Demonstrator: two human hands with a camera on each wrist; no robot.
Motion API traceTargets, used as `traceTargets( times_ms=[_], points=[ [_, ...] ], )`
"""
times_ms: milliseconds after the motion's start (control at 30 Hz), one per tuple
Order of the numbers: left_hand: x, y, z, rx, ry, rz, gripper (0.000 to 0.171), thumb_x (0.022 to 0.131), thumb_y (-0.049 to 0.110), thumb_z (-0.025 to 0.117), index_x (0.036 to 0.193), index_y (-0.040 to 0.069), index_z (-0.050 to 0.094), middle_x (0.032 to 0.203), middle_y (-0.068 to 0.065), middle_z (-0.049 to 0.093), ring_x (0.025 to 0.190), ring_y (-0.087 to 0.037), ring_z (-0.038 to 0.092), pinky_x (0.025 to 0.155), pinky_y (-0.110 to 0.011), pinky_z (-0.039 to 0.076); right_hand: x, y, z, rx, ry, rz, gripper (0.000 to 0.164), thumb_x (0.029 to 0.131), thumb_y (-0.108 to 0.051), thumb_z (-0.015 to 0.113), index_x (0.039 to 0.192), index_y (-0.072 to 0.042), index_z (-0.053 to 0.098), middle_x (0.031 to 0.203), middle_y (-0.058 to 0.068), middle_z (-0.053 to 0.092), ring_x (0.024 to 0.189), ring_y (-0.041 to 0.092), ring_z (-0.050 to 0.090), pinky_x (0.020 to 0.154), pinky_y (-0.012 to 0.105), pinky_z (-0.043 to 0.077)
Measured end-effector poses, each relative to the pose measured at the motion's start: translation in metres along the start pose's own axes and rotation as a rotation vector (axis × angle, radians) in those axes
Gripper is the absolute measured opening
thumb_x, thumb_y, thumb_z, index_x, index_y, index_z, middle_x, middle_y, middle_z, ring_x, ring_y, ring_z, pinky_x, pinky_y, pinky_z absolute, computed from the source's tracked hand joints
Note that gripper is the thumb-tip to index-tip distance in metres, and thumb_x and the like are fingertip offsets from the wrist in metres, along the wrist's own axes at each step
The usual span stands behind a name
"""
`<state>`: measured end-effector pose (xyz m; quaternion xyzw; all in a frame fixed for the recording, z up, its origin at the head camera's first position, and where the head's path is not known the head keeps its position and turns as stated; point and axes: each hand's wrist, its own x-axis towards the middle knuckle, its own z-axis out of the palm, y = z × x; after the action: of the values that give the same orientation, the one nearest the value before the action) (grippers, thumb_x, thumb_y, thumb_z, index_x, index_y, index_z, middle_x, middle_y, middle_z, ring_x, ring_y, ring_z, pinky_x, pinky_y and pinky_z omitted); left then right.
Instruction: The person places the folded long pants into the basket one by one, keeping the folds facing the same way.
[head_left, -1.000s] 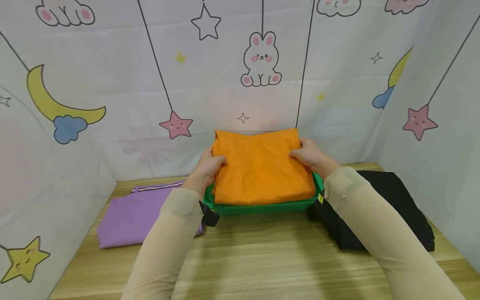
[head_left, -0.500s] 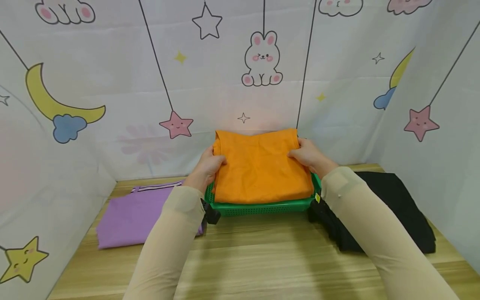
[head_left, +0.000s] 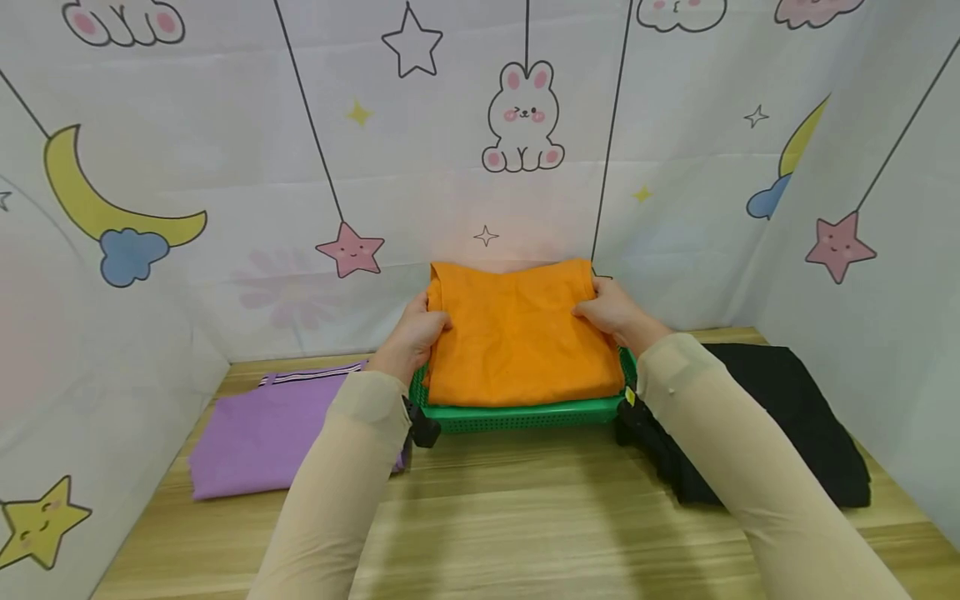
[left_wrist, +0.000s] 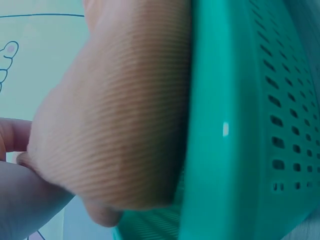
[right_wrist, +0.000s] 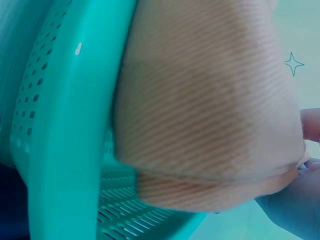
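Observation:
A folded orange garment point(head_left: 525, 333) hangs tilted, its lower edge down inside the rim of a green perforated plastic basket point(head_left: 525, 417). My left hand point(head_left: 414, 335) pinches its left side, thumb on the front face. On the opposite side my right hand point(head_left: 618, 312) grips the garment the same way. In the left wrist view the ribbed-looking fabric point(left_wrist: 120, 110) lies just behind the basket's rim point(left_wrist: 215, 125). The right wrist view shows folded layers of the garment point(right_wrist: 210, 100) over the slotted basket floor point(right_wrist: 130, 210). The fingers behind the fabric are hidden.
A folded purple garment point(head_left: 262, 433) with a striped edge lies on the wooden table point(head_left: 510, 517) to the left. To the right is a folded black garment point(head_left: 787, 425), partly behind the right sleeve. A printed white curtain point(head_left: 450, 192) stands behind the basket.
Both hands keep their hold on the orange garment. The right hand and the right ends of garment and basket have shifted slightly left.

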<state>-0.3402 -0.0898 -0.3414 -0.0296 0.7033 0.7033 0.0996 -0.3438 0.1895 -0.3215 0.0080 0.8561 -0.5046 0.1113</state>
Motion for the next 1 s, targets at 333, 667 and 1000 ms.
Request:
traceTargets(
  times_ms=[333, 667, 1000],
  points=[
    [0.003, -0.002, 0.0, 0.013, 0.006, -0.009, 0.074, 0.082, -0.015, 0.042, 0.149, 0.012, 0.021, 0.143, -0.015, 0.037, 0.124, -0.03, 0.041, 0.11, -0.045, 0.034, 0.004, 0.002, 0.002, -0.017, 0.007, 0.023, 0.062, 0.094, -0.008, 0.051, 0.148, -0.002, 0.022, 0.145, 0.022, 0.034, 0.125, 0.037, 0.044, 0.105, 0.049, 0.039],
    [0.002, -0.004, 0.0, -0.017, -0.022, -0.051, 0.072, 0.085, -0.015, 0.041, 0.148, 0.012, 0.019, 0.145, -0.015, 0.036, 0.129, -0.03, 0.04, 0.111, -0.044, 0.033, 0.006, 0.007, 0.003, -0.025, -0.017, 0.049, 0.065, 0.095, -0.008, 0.049, 0.15, -0.003, 0.017, 0.148, 0.022, 0.031, 0.128, 0.037, 0.041, 0.107, 0.049, 0.037],
    [0.003, -0.008, 0.003, -0.042, -0.023, -0.077, 0.075, 0.084, -0.016, 0.041, 0.149, 0.013, 0.016, 0.146, -0.013, 0.034, 0.13, -0.029, 0.038, 0.113, -0.042, 0.031, 0.007, 0.011, 0.003, -0.047, -0.023, 0.078, 0.067, 0.095, -0.011, 0.05, 0.15, -0.001, 0.014, 0.149, 0.021, 0.03, 0.13, 0.037, 0.04, 0.108, 0.049, 0.035]
  ],
)
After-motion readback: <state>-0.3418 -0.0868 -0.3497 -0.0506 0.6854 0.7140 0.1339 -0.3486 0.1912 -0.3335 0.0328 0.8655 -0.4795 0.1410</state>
